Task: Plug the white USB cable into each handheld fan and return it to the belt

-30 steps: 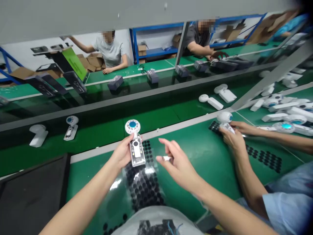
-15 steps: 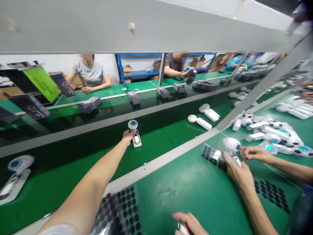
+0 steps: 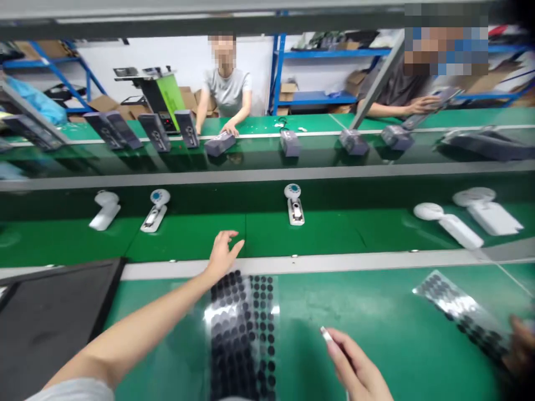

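Observation:
My left hand (image 3: 223, 255) is empty, fingers apart, over the near edge of the green belt. Beyond it to the right lies a white gadget (image 3: 295, 206) with a round, blue-centred head and a rectangular body whose inside shows. My right hand (image 3: 355, 362) pinches a small white piece (image 3: 325, 333) with a metallic-looking end, above the green worktop. Between my hands, sheets of black round stickers (image 3: 242, 340) lie on the worktop, partly overlapping and shiny.
More white gadgets (image 3: 155, 210) lie along the belt (image 3: 200, 223). A black tray (image 3: 54, 312) stands at left. Another sticker sheet (image 3: 460, 306) lies at right beside a co-worker's blurred hand (image 3: 520, 340). Across the line, people handle dark boxes (image 3: 290, 143).
My left hand has let go of the white gadget on the belt and drawn back toward me. The view has swung left. My right hand still holds the small white piece.

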